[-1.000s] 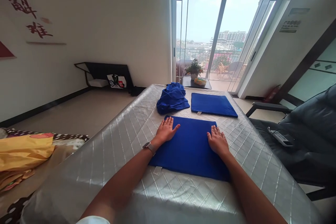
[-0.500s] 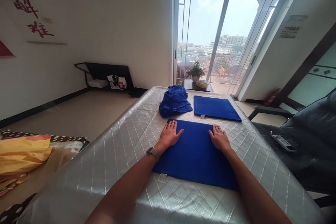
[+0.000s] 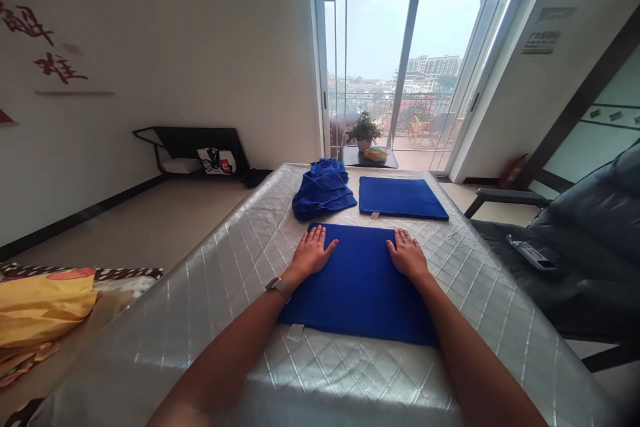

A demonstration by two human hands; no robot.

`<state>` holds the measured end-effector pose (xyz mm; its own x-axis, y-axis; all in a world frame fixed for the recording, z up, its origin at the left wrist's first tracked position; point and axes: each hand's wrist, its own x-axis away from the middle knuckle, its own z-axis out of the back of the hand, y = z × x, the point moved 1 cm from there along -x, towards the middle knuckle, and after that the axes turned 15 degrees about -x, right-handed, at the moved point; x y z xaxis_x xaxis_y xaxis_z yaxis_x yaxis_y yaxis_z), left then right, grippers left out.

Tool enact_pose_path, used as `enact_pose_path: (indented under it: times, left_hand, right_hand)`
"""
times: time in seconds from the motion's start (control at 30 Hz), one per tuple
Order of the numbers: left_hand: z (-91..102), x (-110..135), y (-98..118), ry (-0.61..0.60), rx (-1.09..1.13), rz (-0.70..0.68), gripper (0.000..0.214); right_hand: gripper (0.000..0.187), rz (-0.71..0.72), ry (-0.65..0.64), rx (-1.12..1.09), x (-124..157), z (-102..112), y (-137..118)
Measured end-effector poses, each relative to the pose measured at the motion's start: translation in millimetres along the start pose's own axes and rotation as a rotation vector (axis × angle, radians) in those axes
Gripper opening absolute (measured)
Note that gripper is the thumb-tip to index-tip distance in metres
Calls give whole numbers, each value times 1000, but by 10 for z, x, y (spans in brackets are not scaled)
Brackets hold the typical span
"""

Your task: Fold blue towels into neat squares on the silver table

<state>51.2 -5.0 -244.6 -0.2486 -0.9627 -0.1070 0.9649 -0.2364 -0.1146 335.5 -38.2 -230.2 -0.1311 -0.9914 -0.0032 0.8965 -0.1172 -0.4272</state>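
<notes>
A folded blue towel (image 3: pixel 360 287) lies flat on the silver quilted table (image 3: pixel 210 293) in front of me. My left hand (image 3: pixel 311 252) rests palm down on its far left corner, fingers stretched out, with a watch on the wrist. Over the towel's far right corner my right hand (image 3: pixel 407 255) lies flat too, holding nothing. Beyond them sit a second folded blue towel (image 3: pixel 401 198) and, to its left, a crumpled heap of blue cloth (image 3: pixel 323 189).
A dark padded chair (image 3: pixel 575 260) with a remote control (image 3: pixel 531 252) stands at the right. Yellow fabric (image 3: pixel 45 303) lies at the left. A small table with a potted plant (image 3: pixel 363 131) stands before the glass balcony doors.
Both hands have slid a little toward the far edge of the towel, still flat on it. The camera view has shifted slightly; the towels have not moved.
</notes>
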Motion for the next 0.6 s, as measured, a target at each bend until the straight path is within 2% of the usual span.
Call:
enact_pose_path:
  times: [0.1,0.2,0.3,0.37,0.47,0.53,0.6]
  left_hand:
    - [48,-42,14,-27,-41,7,88]
    - [139,-117,193,56,-49,5,89]
    - [227,-213,647,148,14,-162,81]
    - [265,-284,1047,151,73,-284,72]
    - [300,-380,1586,164,136,-394,66]
    - [302,-412,1799,180,139,-438,63]
    - [282,-416,1864,197,113,-460,59]
  right_hand:
    - [67,5,8,-19,13,-6,-4]
    - [67,10,19,-28,13,-11,-3]
    - [67,15,30,-21,8,-21,7]
    - [65,23,33,1,8,-30,27]
    - [62,74,16,62,17,-41,76]
    - [62,102,2,103,24,-46,109]
    - [64,103,0,123,23,-50,130]
